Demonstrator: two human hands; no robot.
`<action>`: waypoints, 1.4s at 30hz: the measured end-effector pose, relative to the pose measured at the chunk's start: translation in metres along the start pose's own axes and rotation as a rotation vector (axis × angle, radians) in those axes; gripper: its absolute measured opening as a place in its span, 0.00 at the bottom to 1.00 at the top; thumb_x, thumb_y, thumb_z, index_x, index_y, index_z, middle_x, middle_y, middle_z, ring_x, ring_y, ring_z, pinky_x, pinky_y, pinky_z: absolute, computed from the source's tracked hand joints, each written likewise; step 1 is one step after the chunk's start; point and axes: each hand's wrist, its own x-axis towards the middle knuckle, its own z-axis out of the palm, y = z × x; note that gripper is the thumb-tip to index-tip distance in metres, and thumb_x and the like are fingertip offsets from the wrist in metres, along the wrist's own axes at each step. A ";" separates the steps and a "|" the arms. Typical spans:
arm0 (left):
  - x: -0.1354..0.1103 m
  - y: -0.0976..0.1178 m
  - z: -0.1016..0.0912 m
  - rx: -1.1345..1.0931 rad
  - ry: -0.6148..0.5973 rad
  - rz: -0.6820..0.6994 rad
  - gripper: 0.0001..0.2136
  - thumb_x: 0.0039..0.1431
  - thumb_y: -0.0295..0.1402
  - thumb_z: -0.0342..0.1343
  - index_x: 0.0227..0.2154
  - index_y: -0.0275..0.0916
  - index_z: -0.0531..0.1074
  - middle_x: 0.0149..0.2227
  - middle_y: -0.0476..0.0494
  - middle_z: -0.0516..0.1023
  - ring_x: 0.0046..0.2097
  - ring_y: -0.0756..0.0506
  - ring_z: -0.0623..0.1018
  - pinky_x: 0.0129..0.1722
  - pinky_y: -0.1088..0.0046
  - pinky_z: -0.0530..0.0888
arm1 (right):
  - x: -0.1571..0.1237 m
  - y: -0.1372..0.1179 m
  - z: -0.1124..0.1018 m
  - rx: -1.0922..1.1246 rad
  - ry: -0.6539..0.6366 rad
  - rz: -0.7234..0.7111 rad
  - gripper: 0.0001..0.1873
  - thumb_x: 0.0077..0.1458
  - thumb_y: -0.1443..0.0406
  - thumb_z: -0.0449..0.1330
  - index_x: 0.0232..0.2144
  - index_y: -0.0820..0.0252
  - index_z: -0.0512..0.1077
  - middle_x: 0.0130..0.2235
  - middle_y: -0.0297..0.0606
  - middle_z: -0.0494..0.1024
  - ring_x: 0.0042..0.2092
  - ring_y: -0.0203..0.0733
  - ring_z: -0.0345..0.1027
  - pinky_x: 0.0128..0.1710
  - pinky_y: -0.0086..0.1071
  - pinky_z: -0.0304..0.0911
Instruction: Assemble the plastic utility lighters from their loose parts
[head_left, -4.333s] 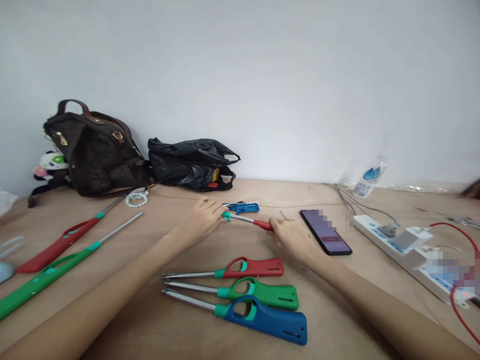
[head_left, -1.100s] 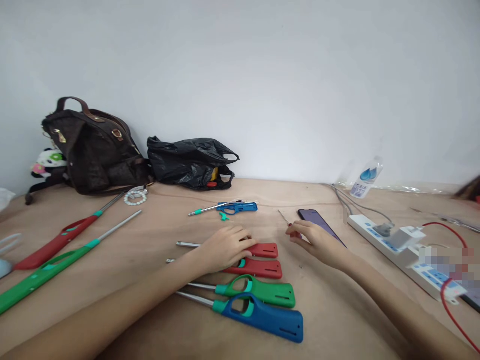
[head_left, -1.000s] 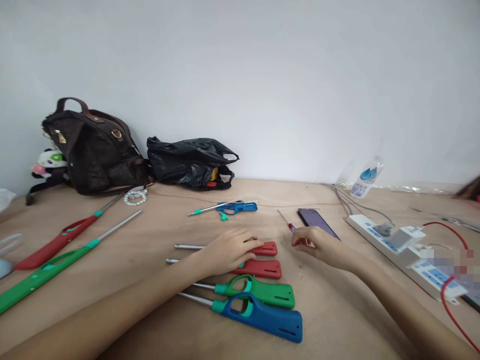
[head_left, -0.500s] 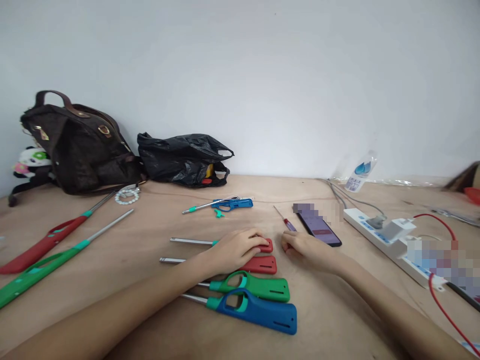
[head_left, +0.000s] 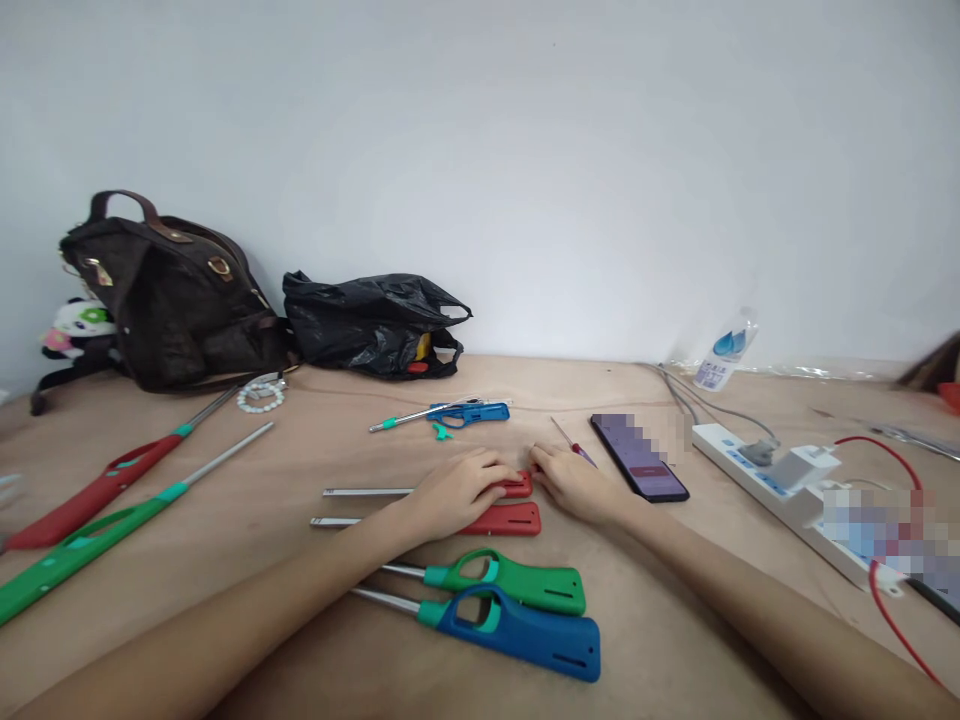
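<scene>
My left hand (head_left: 459, 488) lies over the handles of two red long-nosed lighters, closed on the upper red lighter (head_left: 517, 486) and covering part of the lower red lighter (head_left: 517, 518). Bent together, the fingers of my right hand (head_left: 574, 482) have their tips against the butt end of the upper one. Nearer me, a green lighter (head_left: 536, 583) and a blue lighter (head_left: 536, 632) lie side by side, handles to the right. Past my hands is an opened blue lighter (head_left: 480, 412) with a small turquoise trigger piece (head_left: 441, 432) beside it. A small screwdriver (head_left: 577, 448) lies just behind my right hand.
At left lie another red lighter (head_left: 97, 497) and green lighter (head_left: 90, 550), near a bead bracelet (head_left: 260, 395). A dark backpack (head_left: 180, 310) and black plastic bag (head_left: 367, 325) stand by the wall. On the right are a phone (head_left: 660, 482), power strip (head_left: 750, 475) and bottle (head_left: 726, 350).
My right hand has moved left, up to the butt of the upper red lighter. Both red lighters have slid a little left with my left hand. The view has shifted slightly.
</scene>
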 end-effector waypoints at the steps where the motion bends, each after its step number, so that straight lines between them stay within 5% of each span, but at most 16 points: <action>1: -0.001 -0.002 -0.001 0.001 -0.001 -0.004 0.13 0.64 0.27 0.48 0.47 0.41 0.74 0.45 0.42 0.75 0.47 0.44 0.74 0.49 0.67 0.70 | 0.001 0.000 0.000 0.003 0.001 -0.004 0.06 0.60 0.72 0.49 0.33 0.60 0.63 0.38 0.44 0.73 0.38 0.43 0.66 0.38 0.34 0.59; 13: -0.002 -0.004 0.000 -0.010 0.004 0.006 0.13 0.64 0.26 0.47 0.47 0.39 0.73 0.44 0.42 0.74 0.46 0.44 0.74 0.48 0.68 0.70 | -0.002 0.002 0.007 0.091 0.104 -0.013 0.07 0.55 0.75 0.50 0.34 0.60 0.63 0.37 0.41 0.72 0.38 0.42 0.65 0.39 0.33 0.59; 23: -0.003 -0.003 -0.001 0.008 -0.017 0.012 0.14 0.65 0.26 0.45 0.47 0.40 0.73 0.44 0.42 0.74 0.45 0.44 0.74 0.46 0.68 0.70 | -0.004 0.003 0.004 0.153 0.133 0.039 0.09 0.61 0.72 0.46 0.29 0.57 0.61 0.37 0.42 0.70 0.36 0.42 0.63 0.38 0.36 0.61; 33: -0.002 -0.001 -0.003 0.023 -0.007 0.031 0.13 0.64 0.26 0.46 0.46 0.40 0.73 0.44 0.43 0.74 0.45 0.44 0.74 0.46 0.69 0.70 | 0.002 0.009 0.021 0.642 0.459 0.182 0.06 0.60 0.63 0.48 0.32 0.57 0.61 0.31 0.35 0.66 0.32 0.40 0.59 0.34 0.33 0.59; 37: -0.002 -0.003 -0.002 0.027 -0.002 0.034 0.12 0.65 0.27 0.47 0.46 0.40 0.73 0.44 0.43 0.74 0.45 0.44 0.74 0.46 0.69 0.70 | 0.008 -0.003 0.022 0.751 0.421 0.101 0.08 0.61 0.60 0.49 0.32 0.57 0.62 0.31 0.34 0.65 0.34 0.40 0.60 0.36 0.33 0.59; 42: -0.002 -0.005 -0.001 0.011 0.019 0.040 0.12 0.64 0.27 0.47 0.45 0.40 0.73 0.45 0.43 0.74 0.47 0.44 0.74 0.48 0.68 0.70 | 0.014 -0.004 0.021 0.789 0.223 0.009 0.11 0.63 0.58 0.49 0.31 0.57 0.62 0.30 0.33 0.65 0.34 0.39 0.60 0.37 0.33 0.60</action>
